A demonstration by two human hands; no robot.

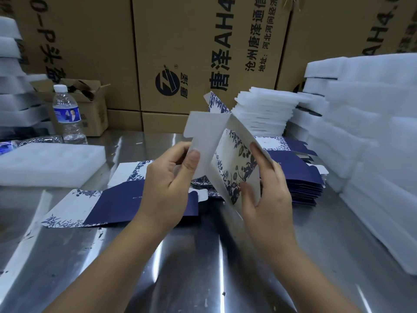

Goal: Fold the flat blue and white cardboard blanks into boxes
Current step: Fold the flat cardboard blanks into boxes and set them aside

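Both forearms are cut off by the lower edge. A half-folded blank (228,154) is held above the steel table (203,256): a white flap is pinched by the left hand (167,177), and the printed panel is clasped by the right hand (266,188). Flat blanks (108,204) beneath are partly hidden by the hands. Further back, a stack of blanks (302,179), foam sheets (264,114), a water bottle (67,114) and cartons (191,53) are seen.

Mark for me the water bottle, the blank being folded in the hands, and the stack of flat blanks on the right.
water bottle (67,114): head view, on its blue label.
blank being folded (234,159): head view, on the flower-printed panel.
stack of flat blanks (300,175): head view, on the top sheet's dark blue panel.
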